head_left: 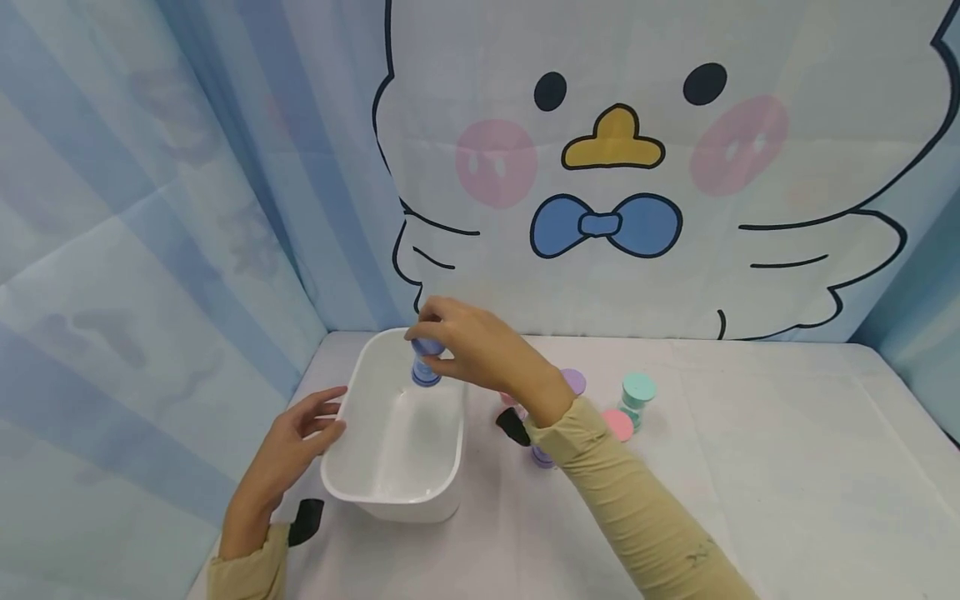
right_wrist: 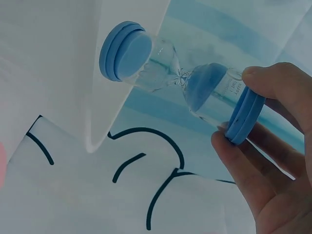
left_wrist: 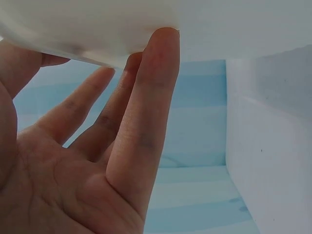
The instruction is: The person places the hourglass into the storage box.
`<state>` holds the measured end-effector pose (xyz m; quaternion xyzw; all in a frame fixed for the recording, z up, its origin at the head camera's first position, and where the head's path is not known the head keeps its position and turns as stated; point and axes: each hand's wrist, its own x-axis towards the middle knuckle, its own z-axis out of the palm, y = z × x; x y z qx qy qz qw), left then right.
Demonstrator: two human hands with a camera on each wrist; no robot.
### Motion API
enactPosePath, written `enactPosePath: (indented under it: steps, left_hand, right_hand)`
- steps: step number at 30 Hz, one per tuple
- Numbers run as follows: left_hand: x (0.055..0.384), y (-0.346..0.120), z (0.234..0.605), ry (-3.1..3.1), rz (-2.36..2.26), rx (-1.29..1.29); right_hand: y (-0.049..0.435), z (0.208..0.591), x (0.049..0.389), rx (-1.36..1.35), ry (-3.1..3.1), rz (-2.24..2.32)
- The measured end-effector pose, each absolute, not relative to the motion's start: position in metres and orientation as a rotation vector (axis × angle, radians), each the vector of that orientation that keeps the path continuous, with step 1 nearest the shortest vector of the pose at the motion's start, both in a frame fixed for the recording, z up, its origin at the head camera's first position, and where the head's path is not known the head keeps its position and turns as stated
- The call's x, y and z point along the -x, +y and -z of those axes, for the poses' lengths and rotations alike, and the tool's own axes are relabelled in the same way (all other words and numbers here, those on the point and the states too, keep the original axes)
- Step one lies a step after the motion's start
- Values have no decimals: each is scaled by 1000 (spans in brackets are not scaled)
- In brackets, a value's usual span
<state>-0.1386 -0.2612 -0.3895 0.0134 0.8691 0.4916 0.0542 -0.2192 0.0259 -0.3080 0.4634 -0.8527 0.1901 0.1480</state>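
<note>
My right hand (head_left: 483, 350) pinches a blue hourglass (right_wrist: 139, 51) by one end cap, thumb and fingers on the cap's edge. Blue sand lies in the bulb nearer the fingers. In the head view the hourglass hangs upright over the far part of a white plastic bin (head_left: 408, 510), its lower cap inside the rim's outline. The left hand (head_left: 288, 446) is at the bin's left side, fingertips right at the rim. From the left wrist view, its extended fingers (left_wrist: 148, 97) rest against the bin's outer wall.
Right of the bin, partly behind the right forearm, several more hourglasses stand or lie on the white table (head_left: 787, 467): a teal one (head_left: 638, 388), a pink-capped one (head_left: 618, 425) and purple ones (head_left: 573, 381). A cartoon-printed curtain (head_left: 600, 283) hangs behind the table; blue-striped cloth (head_left: 150, 250) rises at left.
</note>
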Motion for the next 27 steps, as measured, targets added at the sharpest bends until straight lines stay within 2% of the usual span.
enactPosePath:
  steps: [27]
  left_hand:
    - [138, -261, 389, 2683, -1489, -70]
  right_hand:
    - [-5, 320, 239, -1337, -2641, -489]
